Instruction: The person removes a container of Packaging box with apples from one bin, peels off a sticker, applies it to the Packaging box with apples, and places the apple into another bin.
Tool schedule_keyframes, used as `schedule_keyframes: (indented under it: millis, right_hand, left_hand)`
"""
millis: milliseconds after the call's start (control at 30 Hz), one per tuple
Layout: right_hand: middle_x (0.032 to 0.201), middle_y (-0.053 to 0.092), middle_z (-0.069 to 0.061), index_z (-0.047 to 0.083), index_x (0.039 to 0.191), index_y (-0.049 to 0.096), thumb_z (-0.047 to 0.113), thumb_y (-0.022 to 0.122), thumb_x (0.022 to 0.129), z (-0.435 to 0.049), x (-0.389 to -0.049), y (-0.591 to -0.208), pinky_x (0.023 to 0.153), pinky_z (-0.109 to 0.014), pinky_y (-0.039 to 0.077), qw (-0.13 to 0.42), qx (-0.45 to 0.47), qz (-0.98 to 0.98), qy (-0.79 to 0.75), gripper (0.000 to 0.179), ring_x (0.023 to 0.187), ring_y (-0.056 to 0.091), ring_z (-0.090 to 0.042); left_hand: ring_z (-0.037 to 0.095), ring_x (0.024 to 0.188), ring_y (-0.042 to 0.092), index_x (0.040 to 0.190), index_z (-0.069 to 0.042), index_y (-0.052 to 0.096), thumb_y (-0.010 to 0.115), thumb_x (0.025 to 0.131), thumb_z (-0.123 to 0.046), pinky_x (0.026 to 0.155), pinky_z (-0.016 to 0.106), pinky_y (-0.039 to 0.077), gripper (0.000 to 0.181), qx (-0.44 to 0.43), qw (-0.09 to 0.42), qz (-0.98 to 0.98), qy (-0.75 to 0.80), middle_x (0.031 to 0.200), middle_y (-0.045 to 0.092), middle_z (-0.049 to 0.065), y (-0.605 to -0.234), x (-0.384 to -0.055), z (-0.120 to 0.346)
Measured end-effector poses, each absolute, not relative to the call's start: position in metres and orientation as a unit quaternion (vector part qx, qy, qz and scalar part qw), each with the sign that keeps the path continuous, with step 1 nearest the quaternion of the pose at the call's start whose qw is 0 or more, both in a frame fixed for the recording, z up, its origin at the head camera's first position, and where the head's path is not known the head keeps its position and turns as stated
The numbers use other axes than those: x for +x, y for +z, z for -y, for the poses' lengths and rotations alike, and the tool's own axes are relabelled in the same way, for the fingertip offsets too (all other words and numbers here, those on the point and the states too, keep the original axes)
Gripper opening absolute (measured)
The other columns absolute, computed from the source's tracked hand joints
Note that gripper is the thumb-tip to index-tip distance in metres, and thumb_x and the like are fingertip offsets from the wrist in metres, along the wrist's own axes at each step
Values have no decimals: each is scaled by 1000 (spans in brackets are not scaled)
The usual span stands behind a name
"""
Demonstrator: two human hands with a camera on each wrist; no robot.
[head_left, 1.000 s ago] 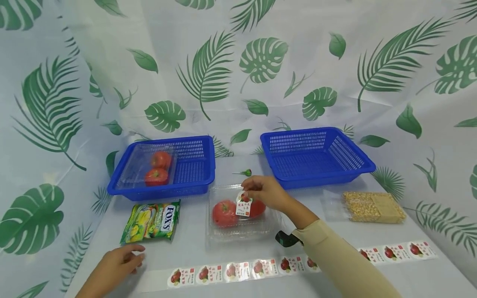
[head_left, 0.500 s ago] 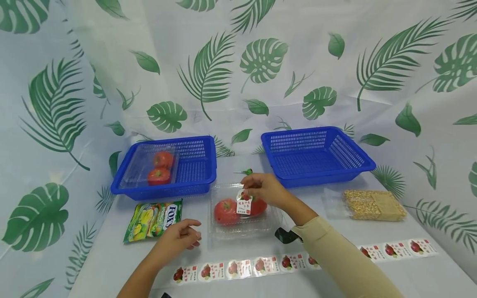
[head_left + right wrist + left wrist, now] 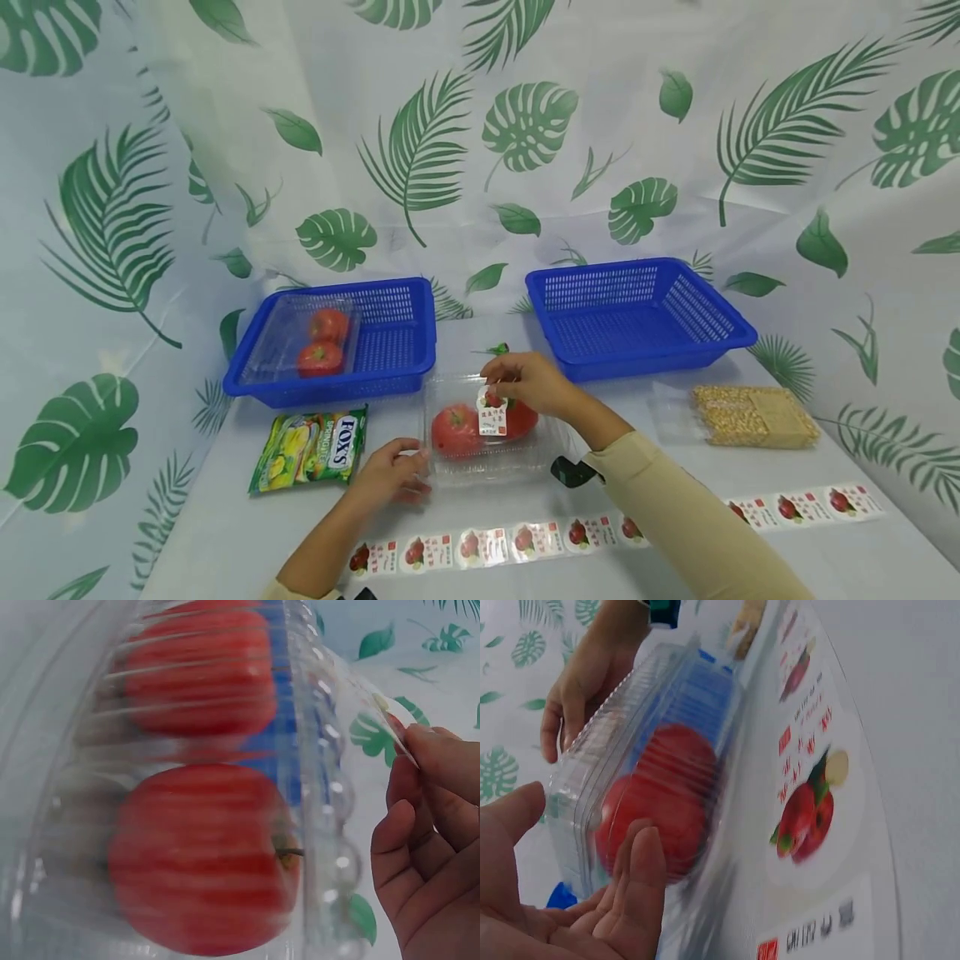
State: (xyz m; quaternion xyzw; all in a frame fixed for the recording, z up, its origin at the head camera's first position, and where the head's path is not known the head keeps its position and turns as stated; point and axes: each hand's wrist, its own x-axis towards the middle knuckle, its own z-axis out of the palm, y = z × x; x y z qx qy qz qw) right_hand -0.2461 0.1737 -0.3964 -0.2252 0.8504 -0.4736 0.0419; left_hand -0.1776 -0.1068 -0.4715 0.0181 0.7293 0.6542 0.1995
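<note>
A clear plastic clamshell box [image 3: 480, 475] with two red apples [image 3: 456, 430] inside lies closed on the table, in front of the gap between two baskets. Above its lid my right hand [image 3: 531, 385] pinches a white sticker [image 3: 492, 415] printed with red fruit and lettering. The right wrist view shows that sticker [image 3: 397, 731] edge-on between thumb and finger, just off the lid. At the box's left side is my left hand [image 3: 392, 475], thumb and fingers spread around its near left corner. In the left wrist view, fingertips [image 3: 646, 851] overlap the box wall; whether they touch is unclear.
A blue basket [image 3: 390, 383] at back left holds another clear box of apples [image 3: 321, 357]. A second blue basket [image 3: 637, 362] stands back right. Around lie a green candy bag [image 3: 309, 448], a bag of yellow kernels [image 3: 750, 417], a sticker strip [image 3: 480, 547] and a small flower [image 3: 498, 349].
My left hand has moved right from beside the candy bag to the left side of the box. The right hand stays over the lid with the sticker.
</note>
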Motion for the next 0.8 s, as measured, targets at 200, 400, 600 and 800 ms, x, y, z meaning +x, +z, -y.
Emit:
schedule_keyframes:
  millis: [200, 400, 600, 800]
  right_hand:
    - [92, 68, -1, 7, 110, 68, -2, 65, 89, -172, -249, -401, 65, -39, 56, 58, -227, -850, -472, 23, 75, 61, -19]
    - [92, 67, -1, 8, 111, 69, 1, 66, 90, -173, -252, -402, 65, -40, 57, 56, -228, -852, -468, 21, 76, 62, -18]
    - [91, 68, 1, 9, 111, 69, 5, 69, 90, -171, -258, -406, 66, -35, 56, 44, -241, -863, -442, 22, 80, 63, -16]
    - [90, 67, -1, 4, 113, 68, 4, 68, 90, -171, -262, -411, 67, -42, 57, 42, -238, -860, -450, 23, 80, 63, -17]
  left_hand:
    - [21, 82, 58, 124, 0, 54, 69, 90, -38, 71, 37, 56, 53, -16, 70, -782, 619, 100, 56, 10, -462, -182, 100]
    - [22, 94, 59, 111, -6, 66, 75, 87, -23, 85, 43, 50, 31, 109, -111, -854, 496, 97, 63, 4, -444, -190, 88]
    - [21, 108, 58, 109, -11, 70, 74, 88, -27, 95, 46, 46, 27, 231, -120, -881, 394, 109, 66, 0, -441, -193, 70]
    - [23, 130, 46, 124, -14, 67, 63, 94, -39, 110, 51, 29, 39, 333, -129, -897, 262, 129, 61, 0, -446, -192, 64]
